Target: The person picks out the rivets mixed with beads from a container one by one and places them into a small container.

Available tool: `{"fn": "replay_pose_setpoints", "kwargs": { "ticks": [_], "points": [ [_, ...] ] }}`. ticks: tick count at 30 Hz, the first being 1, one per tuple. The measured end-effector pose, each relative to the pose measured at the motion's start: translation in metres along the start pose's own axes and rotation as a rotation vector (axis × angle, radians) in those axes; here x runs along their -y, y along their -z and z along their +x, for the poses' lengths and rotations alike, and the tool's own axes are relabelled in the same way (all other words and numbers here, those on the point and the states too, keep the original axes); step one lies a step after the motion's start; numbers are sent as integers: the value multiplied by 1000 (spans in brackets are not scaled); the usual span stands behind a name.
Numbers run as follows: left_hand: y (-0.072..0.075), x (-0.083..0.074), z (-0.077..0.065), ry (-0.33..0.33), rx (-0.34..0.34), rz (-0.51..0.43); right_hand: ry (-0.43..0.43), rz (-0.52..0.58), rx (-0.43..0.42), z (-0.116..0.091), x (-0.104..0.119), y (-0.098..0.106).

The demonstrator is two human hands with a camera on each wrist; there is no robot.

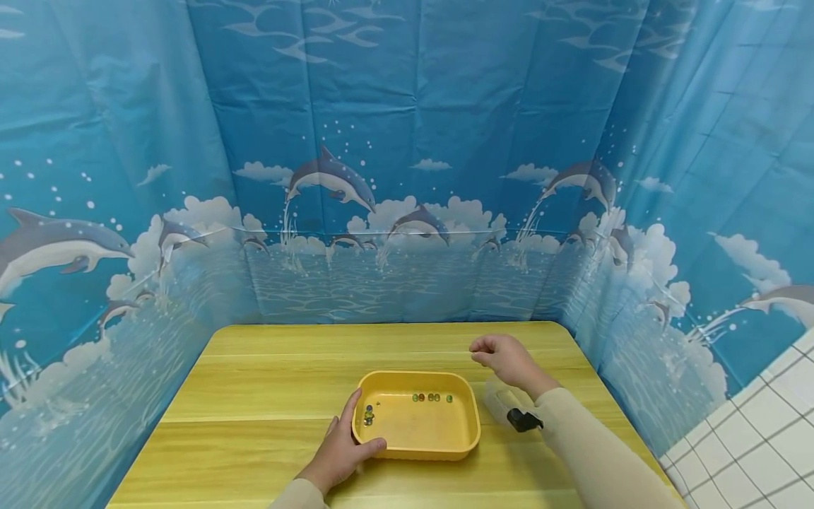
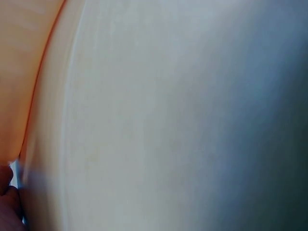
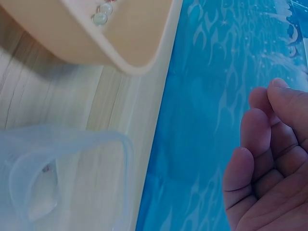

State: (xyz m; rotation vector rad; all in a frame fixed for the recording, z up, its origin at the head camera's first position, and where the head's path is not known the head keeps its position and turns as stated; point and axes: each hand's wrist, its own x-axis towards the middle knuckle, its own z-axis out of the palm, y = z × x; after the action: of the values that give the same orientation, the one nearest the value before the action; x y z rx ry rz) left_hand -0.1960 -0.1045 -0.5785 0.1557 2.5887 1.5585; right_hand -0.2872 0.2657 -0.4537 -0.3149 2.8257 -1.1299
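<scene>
My left hand [image 1: 340, 450] grips the near left corner of a yellow plastic tray [image 1: 422, 433], thumb at the front rim and fingers along the left side. Inside the tray, several glass marbles [image 1: 431, 397] form a loose row toward the back, and a small cluster of marbles [image 1: 369, 416] sits at the left. Raised beyond the tray's right end, my right hand [image 1: 509, 360] has its fingers bent, thumb tip and forefinger tip together. Whether something small is between them is hidden. Below it stands a clear plastic container [image 3: 130, 159], with a small dark spot seen through its wall.
A yellow wood-grain table [image 1: 267, 382] carries the tray and container. Blue dolphin-print curtains [image 1: 381, 276] hang along its back and sides. White tiles [image 1: 750, 431] show at the right. A black device [image 1: 524, 420] sits at my right wrist. The left wrist view is mostly blurred.
</scene>
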Motion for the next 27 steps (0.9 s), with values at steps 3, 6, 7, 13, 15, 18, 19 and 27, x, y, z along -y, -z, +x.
{"fn": "replay_pose_setpoints", "kwargs": {
  "ticks": [3, 6, 7, 13, 15, 18, 19, 27],
  "points": [
    [0, 0, 0, -2, 0, -2, -2, -4, -3, -2, -4, 4],
    [0, 0, 0, -7, 1, -8, -5, -10, -9, -5, -8, 8],
    [0, 0, 0, -8, 1, -9, -5, -14, -10, -6, -9, 9],
    [0, 1, 0, -8, 3, -2, -10, -27, -14, -10, -16, 14],
    [0, 2, 1, -6, 4, -2, -15, -33, -18, -11, -19, 15],
    [0, 2, 1, -5, 6, -5, -17, -42, -26, -12, -24, 17],
    [0, 3, 1, -5, 5, -5, -18, -44, -28, -13, -25, 17],
    [0, 3, 1, -7, 2, -6, -27, -35, -43, -20, -35, 20]
  ]
}}
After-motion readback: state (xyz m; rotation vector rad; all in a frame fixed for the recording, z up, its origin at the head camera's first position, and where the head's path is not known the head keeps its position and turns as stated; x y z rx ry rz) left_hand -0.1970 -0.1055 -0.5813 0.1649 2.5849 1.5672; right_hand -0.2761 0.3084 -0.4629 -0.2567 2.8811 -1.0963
